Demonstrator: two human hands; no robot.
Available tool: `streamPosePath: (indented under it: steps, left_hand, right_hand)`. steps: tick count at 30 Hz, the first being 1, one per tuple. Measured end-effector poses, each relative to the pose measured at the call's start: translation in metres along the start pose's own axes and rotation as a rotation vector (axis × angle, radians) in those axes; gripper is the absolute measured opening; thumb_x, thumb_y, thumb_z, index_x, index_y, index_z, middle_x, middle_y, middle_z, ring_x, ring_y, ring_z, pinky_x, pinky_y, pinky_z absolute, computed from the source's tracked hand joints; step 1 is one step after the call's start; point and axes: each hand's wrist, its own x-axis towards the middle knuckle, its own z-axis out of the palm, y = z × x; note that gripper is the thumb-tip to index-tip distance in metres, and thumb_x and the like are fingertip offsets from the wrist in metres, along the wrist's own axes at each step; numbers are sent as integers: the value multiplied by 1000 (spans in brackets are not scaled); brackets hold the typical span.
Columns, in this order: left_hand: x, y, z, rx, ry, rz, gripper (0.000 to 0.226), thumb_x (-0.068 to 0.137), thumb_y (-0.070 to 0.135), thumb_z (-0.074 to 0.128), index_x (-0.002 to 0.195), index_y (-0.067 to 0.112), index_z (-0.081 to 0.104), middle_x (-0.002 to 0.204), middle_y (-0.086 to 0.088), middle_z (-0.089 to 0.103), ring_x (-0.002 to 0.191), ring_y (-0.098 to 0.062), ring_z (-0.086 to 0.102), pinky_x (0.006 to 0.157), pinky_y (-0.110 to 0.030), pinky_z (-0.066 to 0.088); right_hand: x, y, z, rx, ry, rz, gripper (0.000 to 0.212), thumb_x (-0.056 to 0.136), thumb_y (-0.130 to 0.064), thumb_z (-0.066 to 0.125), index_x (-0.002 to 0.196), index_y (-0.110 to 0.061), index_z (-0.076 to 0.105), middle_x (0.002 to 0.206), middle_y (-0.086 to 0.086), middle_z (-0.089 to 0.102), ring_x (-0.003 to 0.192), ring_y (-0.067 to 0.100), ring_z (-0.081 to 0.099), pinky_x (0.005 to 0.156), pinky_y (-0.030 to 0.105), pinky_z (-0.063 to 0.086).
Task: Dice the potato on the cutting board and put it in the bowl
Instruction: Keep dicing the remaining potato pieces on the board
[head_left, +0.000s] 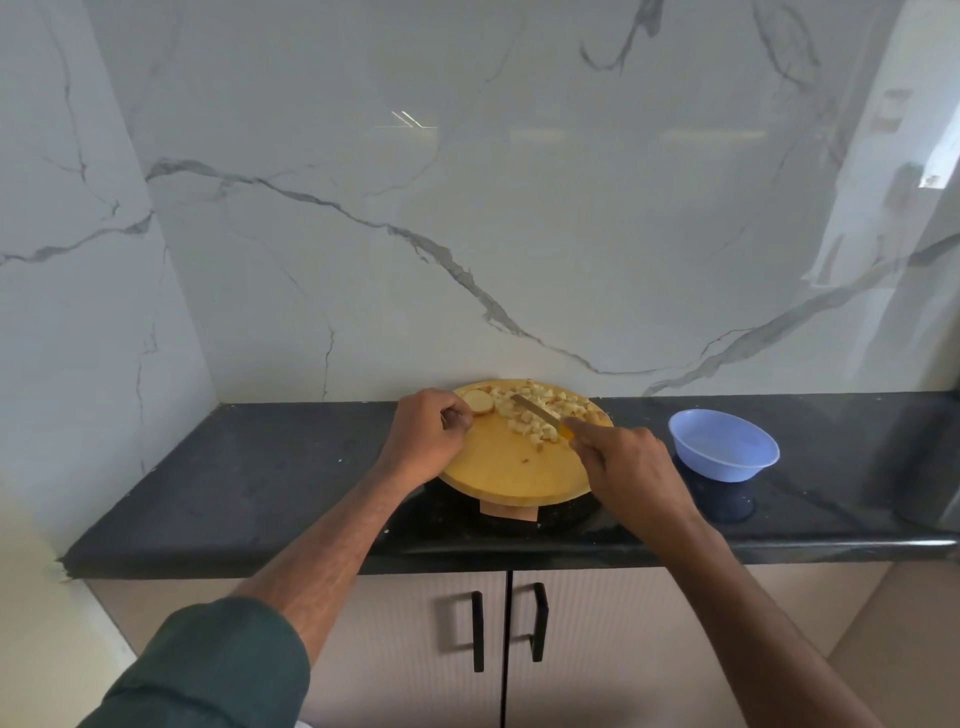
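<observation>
Round wooden cutting board (511, 467) sits mid-frame on the black countertop (260, 483), its far edge close to the marble backsplash (467, 208).

Diced potato (540, 415) lies scattered over the upper right part of the board, a loose pile of pale cubes. One uncut potato slice (479, 401) lies flat at the upper left of the board, just left of the pile.

Left hand (428, 439): fingers curled, fingertips pinching the near-left edge of the slice. The heel of the hand overlaps the board's left rim.

Right hand (626, 462): clamped round the knife (540, 413) handle, which shows yellow-orange at the front of the fist. Index finger is extended along the top towards the blade. The blade runs up and left from the hand, lying across the diced pile. Can't tell whether the edge touches the board or sits on the cubes.

Blue bowl (723, 444) stands right of the board, on the counter, well apart from the potato. No potato visible in it.

Lower frame: beige cabinet doors (415, 649) with two black vertical handles (478, 630) under the counter. Dark green sleeve (218, 670) pushed up the left forearm at lower left; the right forearm is bare.
</observation>
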Motion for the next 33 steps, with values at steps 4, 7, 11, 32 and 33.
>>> streamPosePath:
  steps: [4, 7, 11, 32, 33]
  left_hand:
    - [-2, 2, 1, 72, -30, 66, 22, 95, 19, 68, 115, 24, 74, 99, 11, 61, 85, -4, 58, 74, -16, 47]
    - [-2, 14, 2, 170, -137, 199, 42, 100, 19, 58, 136, 40, 57, 113, 15, 43, 95, 0, 48, 72, -12, 38]
    - [2, 32, 9, 262, -256, 323, 55, 100, 11, 55, 142, 46, 49, 114, 14, 31, 92, -4, 51, 60, -13, 40]
    - [31, 16, -4, 112, -33, 108, 28, 96, 15, 64, 122, 25, 69, 96, 12, 47, 80, 0, 50, 67, -22, 38]
    - [28, 10, -6, 104, -10, 80, 27, 96, 15, 65, 121, 24, 69, 94, 12, 48, 77, 0, 50, 67, -23, 39]
  right_hand:
    - [2, 0, -1, 74, 52, -5, 37, 105, -29, 53, 142, -28, 58, 67, -8, 63, 53, 8, 53, 57, 25, 47]
    - [-2, -3, 5, 4, 68, -57, 38, 105, -27, 54, 143, -31, 57, 70, -6, 59, 58, 15, 56, 59, 38, 55]
    - [-4, 0, 12, -82, 123, -143, 42, 103, -15, 57, 142, -31, 59, 70, 3, 55, 59, 24, 54, 53, 44, 53]
    - [-15, 10, 15, 111, 218, -114, 47, 103, -10, 55, 146, -27, 54, 76, 1, 58, 65, 19, 55, 57, 40, 53]
    - [-13, 9, 17, 130, 225, -133, 47, 103, -10, 55, 147, -25, 53, 78, 1, 60, 66, 18, 56, 57, 38, 53]
